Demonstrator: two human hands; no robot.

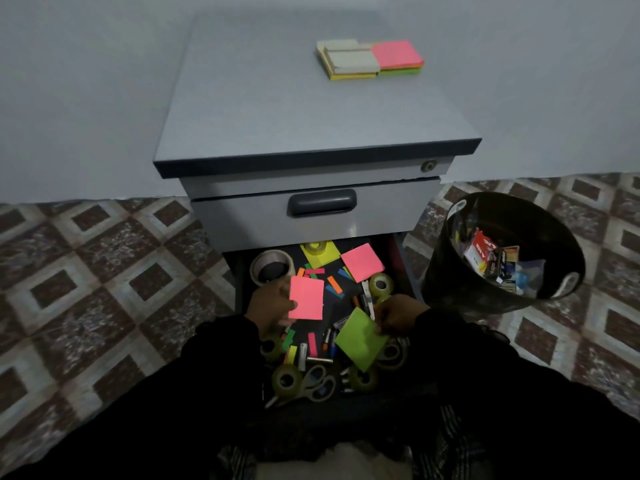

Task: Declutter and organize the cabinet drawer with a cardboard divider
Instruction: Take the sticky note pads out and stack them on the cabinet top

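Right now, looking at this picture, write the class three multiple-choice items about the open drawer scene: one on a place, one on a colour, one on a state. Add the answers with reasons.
1. Where does the black round waste bin stand?
A. on the cabinet top
B. on the tiled floor, right of the grey cabinet
C. inside the drawer

2. What colour is the sticky-note pad that the right hand holds?
A. green
B. blue
C. white

3. What is the left hand doing?
A. hanging idle
B. pulling the upper drawer handle
C. holding a pink sticky-note pad

Answers: 1 B, the bin stands on the tiles beside the cabinet; 2 A, the pad pinched at its corner is green; 3 C, its fingers grip the pink pad's edge.
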